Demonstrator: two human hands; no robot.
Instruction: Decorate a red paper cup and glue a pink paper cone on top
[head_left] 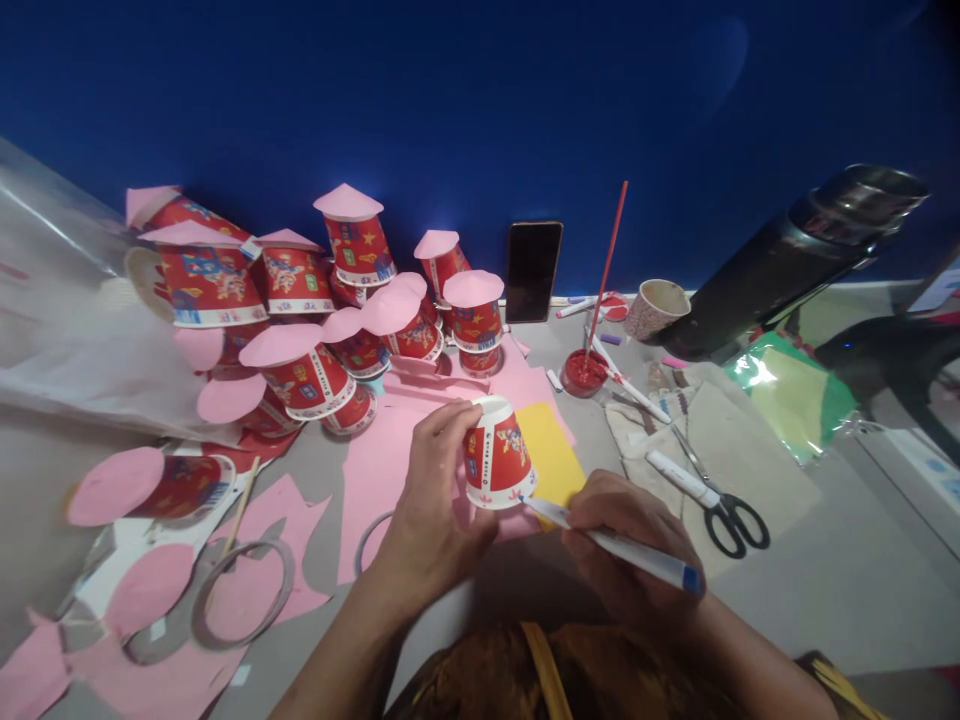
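A red paper cup (496, 455) with a white rim is held upside down in my left hand (444, 500), its fingers wrapped round the cup's left side. Pink marks show along the white rim at the bottom. My right hand (634, 540) grips a white marker (637, 555) with a blue end. The marker's blue tip meets the cup's rim, at its lower right. Pink paper (375, 460) and a yellow sheet (553, 455) lie beneath and behind the cup.
Several red cups with pink cone tops (349, 235) stand at the left. Tape rolls (283, 600) lie near left. A phone (534, 272) leans on the blue wall. Right of it are a red paint pot (584, 374), a paper cup (654, 312), black scissors (752, 522) and a dark thermos (787, 265).
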